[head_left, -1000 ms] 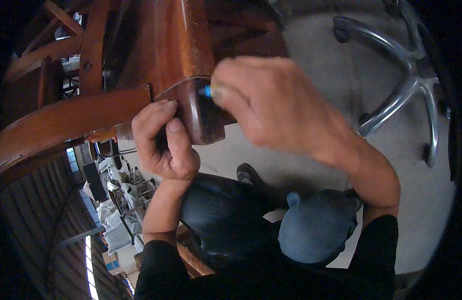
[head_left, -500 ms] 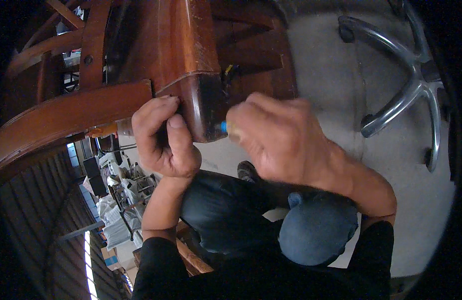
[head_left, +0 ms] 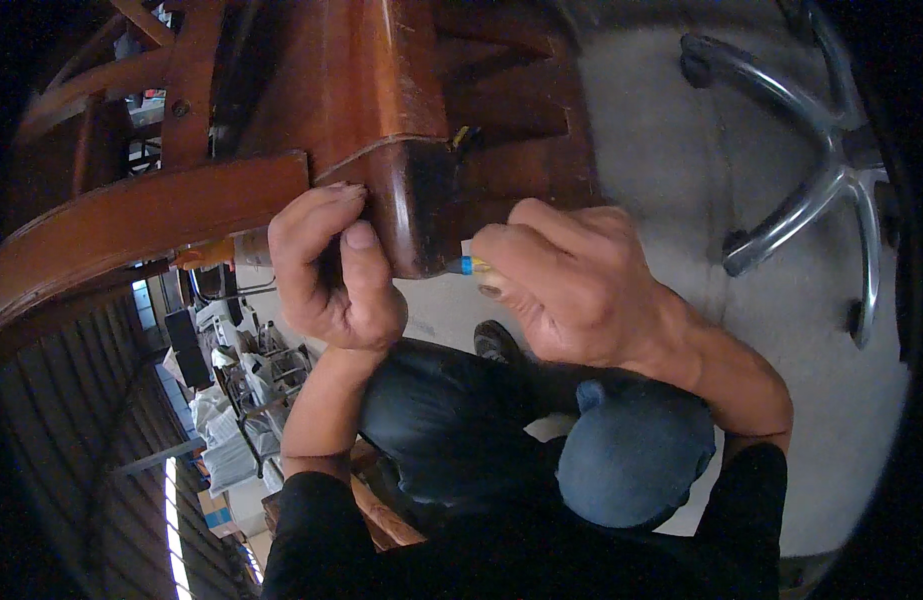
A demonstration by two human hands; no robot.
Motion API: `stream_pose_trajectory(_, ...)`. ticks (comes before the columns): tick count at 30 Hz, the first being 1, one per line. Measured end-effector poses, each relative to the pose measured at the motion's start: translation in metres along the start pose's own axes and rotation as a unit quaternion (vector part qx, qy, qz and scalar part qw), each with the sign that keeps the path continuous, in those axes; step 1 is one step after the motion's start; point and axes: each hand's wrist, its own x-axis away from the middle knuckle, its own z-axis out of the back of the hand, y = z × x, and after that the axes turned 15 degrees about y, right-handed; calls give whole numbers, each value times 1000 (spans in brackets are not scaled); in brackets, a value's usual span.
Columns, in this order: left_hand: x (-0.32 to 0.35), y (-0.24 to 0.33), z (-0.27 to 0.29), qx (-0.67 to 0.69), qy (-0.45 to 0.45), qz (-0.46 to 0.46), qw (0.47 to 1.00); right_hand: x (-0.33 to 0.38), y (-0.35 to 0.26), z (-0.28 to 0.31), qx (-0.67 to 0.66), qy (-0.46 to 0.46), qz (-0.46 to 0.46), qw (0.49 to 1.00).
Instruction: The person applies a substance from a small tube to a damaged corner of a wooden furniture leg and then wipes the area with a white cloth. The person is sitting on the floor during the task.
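Observation:
A reddish-brown wooden furniture piece (head_left: pixel 366 95) with a dark, rounded end (head_left: pixel 399 215) stands in front of me. My left hand (head_left: pixel 331 270) lies against the left side of that end. Its fingers are half curled with the tips at the wood, the thumb stands apart, and nothing shows between them. On the right side, my right hand (head_left: pixel 571 280) is closed round a slim, pen-like tool (head_left: pixel 467 265) with a blue band and a yellow part. The tool's dark tip is close to the lower corner of the rounded end; whether they touch I cannot tell. My fingers hide the rest of it.
A curved wooden rail (head_left: pixel 151 215) runs off to the left. A chrome swivel-chair base (head_left: pixel 796 215) stands on the grey floor at the right. A small yellow-and-black object (head_left: pixel 465 137) is by the wood. My knee (head_left: pixel 636 455) is below. Clutter with white bags (head_left: pixel 226 450) lies at the lower left.
My right hand has shifted slightly right and down, and more of the tool's blue and yellow parts shows. My left hand has hardly moved.

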Motion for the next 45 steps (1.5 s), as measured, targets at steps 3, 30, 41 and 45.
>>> stream_pose_trajectory(3, 1, -1, 0, 9, -1, -1, 1000, 0, 1, -4, -9, 23, 14, 1000)
stream_pose_trajectory(30, -5, -2, 0, 12, -7, -18, 1000, 11, 10, -7, 4, 60, 95, 994)
stream_pose_trajectory(41, -1, -4, 1, 7, 2, -16, 1000, 4, 10, -11, -15, 61, 116, 991)
stream_pose_trajectory(45, 4, -3, 1, -4, -5, 7, 1000, 0, 9, -12, -11, 37, 121, 992)
